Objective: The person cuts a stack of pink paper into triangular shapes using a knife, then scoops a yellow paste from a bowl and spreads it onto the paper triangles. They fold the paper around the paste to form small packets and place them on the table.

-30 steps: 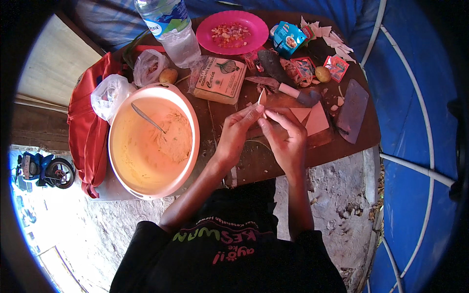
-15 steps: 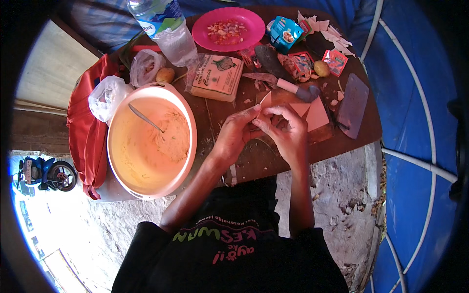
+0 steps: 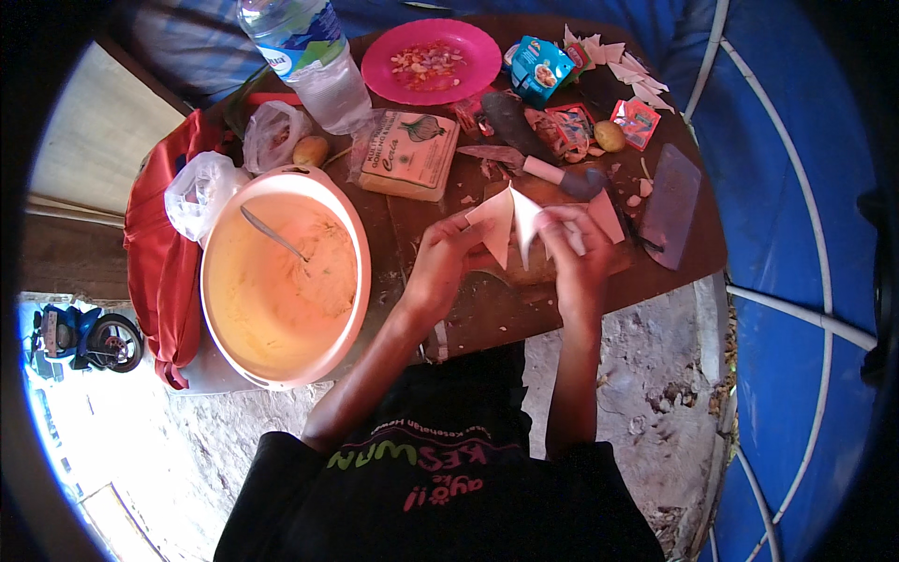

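The left hand (image 3: 438,267) and right hand (image 3: 578,258) each pinch a thin pale wrapper sheet (image 3: 493,228) between thumb and fingers, its pointed halves meeting between them; whether it is one piece or two, I cannot tell. Beyond the left hand lies a package (image 3: 407,155) with dark lettering and an onion drawing (image 3: 431,127); farther off, a water bottle (image 3: 339,97) bears a blue-and-green label (image 3: 302,45). Beyond the right hand is a printed turquoise packet (image 3: 538,72).

Thin, pale pastry wrapper (image 3: 496,228) is held up over the table (image 3: 391,245), near its front edge, in two pointy flaps side by side.
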The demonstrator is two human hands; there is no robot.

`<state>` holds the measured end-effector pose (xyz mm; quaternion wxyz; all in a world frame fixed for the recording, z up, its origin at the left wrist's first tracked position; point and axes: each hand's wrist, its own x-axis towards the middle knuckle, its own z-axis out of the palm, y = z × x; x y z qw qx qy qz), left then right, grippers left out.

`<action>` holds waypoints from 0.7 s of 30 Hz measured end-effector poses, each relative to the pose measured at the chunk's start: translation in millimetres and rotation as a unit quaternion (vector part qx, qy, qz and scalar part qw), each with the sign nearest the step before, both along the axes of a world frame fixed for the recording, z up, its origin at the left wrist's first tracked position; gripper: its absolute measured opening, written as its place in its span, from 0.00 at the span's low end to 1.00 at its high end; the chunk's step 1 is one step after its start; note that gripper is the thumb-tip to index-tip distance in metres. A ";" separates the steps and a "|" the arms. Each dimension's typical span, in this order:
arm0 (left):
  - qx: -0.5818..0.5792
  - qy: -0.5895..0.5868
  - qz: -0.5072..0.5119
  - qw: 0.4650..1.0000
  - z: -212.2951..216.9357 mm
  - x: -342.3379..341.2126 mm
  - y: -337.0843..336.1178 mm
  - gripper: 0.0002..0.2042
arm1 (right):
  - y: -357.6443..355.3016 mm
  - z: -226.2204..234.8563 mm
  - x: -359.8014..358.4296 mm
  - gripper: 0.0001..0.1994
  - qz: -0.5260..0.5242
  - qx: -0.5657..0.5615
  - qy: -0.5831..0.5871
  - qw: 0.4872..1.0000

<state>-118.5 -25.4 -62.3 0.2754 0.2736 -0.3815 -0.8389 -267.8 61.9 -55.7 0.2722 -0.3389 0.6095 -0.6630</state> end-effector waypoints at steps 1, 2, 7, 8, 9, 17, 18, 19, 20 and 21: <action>-0.030 -0.013 0.010 0.999 -1.0 -2.4 0.7 0.14 | 1.8 -0.3 -4.8 0.05 -0.038 -0.011 -0.032 0.999; -0.060 -0.025 0.020 0.998 -2.9 -5.5 0.6 0.13 | 3.7 0.1 -11.9 0.05 -0.050 -0.012 -0.041 0.998; -0.279 -0.148 0.025 0.949 -18.6 -17.4 -10.2 0.16 | 12.2 0.6 -30.4 0.08 -0.102 -0.046 -0.159 0.981; -0.303 -0.152 0.029 0.940 -20.3 -18.5 -10.9 0.18 | 14.2 2.2 -32.6 0.09 -0.090 -0.053 -0.175 0.979; -0.307 -0.183 0.021 0.934 -20.7 -19.1 -10.8 0.19 | 16.8 4.3 -33.7 0.09 -0.089 -0.061 -0.192 0.976; -0.460 -0.172 0.076 0.868 4.1 -15.4 3.0 0.27 | 10.8 12.8 -6.3 0.11 -0.073 -0.035 -0.175 0.981; -0.326 -0.123 0.012 0.937 6.7 -12.3 6.1 0.25 | 5.1 11.8 1.2 0.11 -0.080 0.012 -0.145 0.986; -0.186 -0.060 -0.049 0.979 9.6 -9.0 8.8 0.24 | 6.5 13.4 9.1 0.11 -0.036 0.033 -0.166 0.985; -0.197 -0.124 -0.043 0.972 13.2 -6.1 8.0 0.23 | 2.8 14.2 16.0 0.11 -0.006 0.004 -0.150 0.989; -0.206 -0.098 -0.017 0.973 18.4 -1.0 10.0 0.22 | 2.0 16.5 21.2 0.11 0.005 0.017 -0.151 0.988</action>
